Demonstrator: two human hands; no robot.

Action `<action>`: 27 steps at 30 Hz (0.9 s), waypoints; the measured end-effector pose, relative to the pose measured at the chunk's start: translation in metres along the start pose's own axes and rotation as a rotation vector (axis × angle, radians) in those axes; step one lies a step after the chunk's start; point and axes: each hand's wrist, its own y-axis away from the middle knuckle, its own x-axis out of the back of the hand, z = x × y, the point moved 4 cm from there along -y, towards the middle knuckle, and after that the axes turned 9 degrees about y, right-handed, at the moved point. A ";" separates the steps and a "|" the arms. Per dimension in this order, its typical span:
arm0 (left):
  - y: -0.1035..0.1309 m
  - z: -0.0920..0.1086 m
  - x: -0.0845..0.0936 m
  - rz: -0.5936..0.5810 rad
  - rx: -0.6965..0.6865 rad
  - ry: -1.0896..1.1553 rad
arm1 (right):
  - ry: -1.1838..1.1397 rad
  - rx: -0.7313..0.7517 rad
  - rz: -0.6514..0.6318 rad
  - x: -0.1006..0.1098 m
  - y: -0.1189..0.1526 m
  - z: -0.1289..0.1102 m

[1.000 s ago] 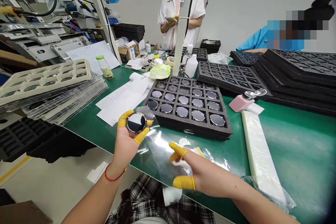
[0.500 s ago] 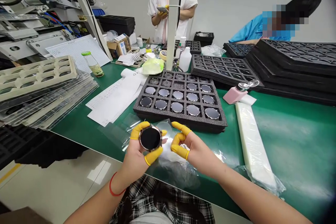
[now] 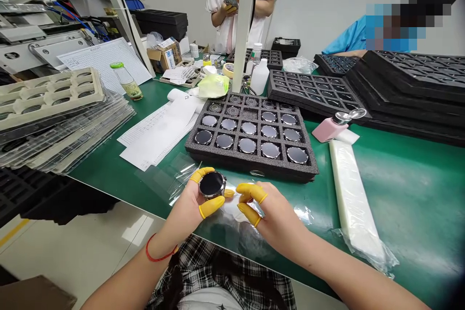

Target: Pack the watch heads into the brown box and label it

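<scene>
My left hand [image 3: 192,201], with yellow finger cots, grips a round black watch case [image 3: 212,184] by its rim, dark face up. To its right, my right hand [image 3: 271,210], also in yellow finger cots, is half curled with thumb and forefinger apart and nothing visible between them. Just beyond both hands stands a black foam tray [image 3: 250,168], most pockets holding round watch cases, one pocket in its third row bare. A small clear oval piece [image 3: 257,173] shows against the tray's front wall. Beneath the hands lies crumpled clear film with white material [image 3: 232,208], partly hidden.
Paper sheets [image 3: 160,131] and stacked plastic trays [image 3: 72,140] are on the left, with a glass jar [image 3: 127,82]. On the right are a pink pump bottle [image 3: 330,129], a wrapped white pack [image 3: 358,198] and more foam trays [image 3: 399,106]. Two people are across the table.
The clear round film near my right fingertips has left them; a clear oval now shows by the tray front. My right fingers have curled and lowered slightly. The watch case is tilted more flat.
</scene>
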 end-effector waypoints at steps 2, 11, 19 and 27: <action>0.000 0.002 -0.001 0.003 0.004 -0.034 | 0.040 0.000 -0.018 -0.002 0.000 0.000; 0.001 0.005 0.000 0.034 -0.009 -0.140 | 0.125 -0.017 -0.065 -0.003 0.000 -0.003; -0.003 0.000 0.000 0.045 0.014 -0.037 | 0.166 0.083 0.050 -0.003 0.000 -0.007; -0.017 -0.001 0.015 0.136 -0.010 -0.150 | -0.037 0.048 0.309 0.042 0.005 -0.014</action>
